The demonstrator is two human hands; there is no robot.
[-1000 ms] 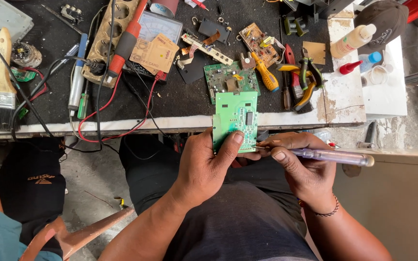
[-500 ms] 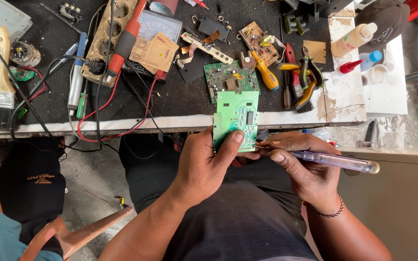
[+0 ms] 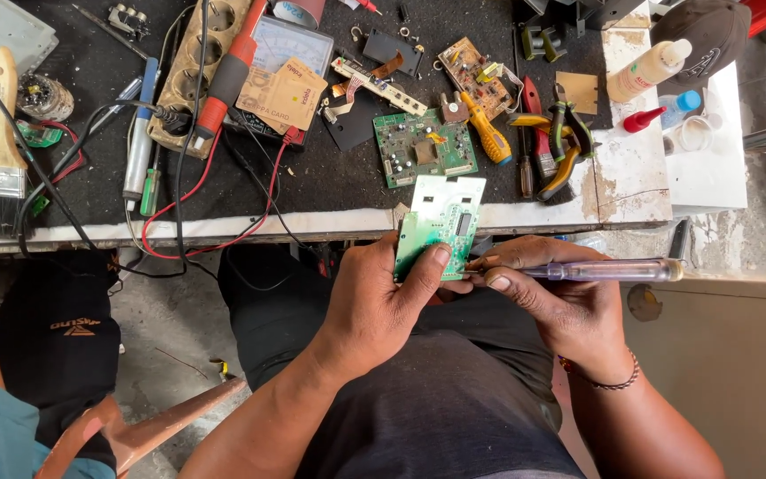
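- Left hand [image 3: 374,306] pinched a green circuit board [image 3: 439,226], thumb on its face, above the lap.
- Right hand [image 3: 560,297] gripped a clear-handled screwdriver [image 3: 605,270], tip at the board.
- Beyond stood the black-topped workbench [image 3: 330,182] (cluttered with tools, wires), concrete floor [image 3: 161,333] below.

This is a small repair workshop for electric things. A messy bench [image 3: 312,222] with a dark top and chipped white edge is covered in tools. There are green circuit boards [image 3: 425,149], a meter with a dial [image 3: 292,43], a power strip [image 3: 195,75], red and black wires [image 3: 190,200], a yellow screwdriver [image 3: 487,137], pliers [image 3: 567,146], a paintbrush [image 3: 2,133] and a glue bottle [image 3: 649,69]. The floor [image 3: 161,328] below is bare, rough concrete.
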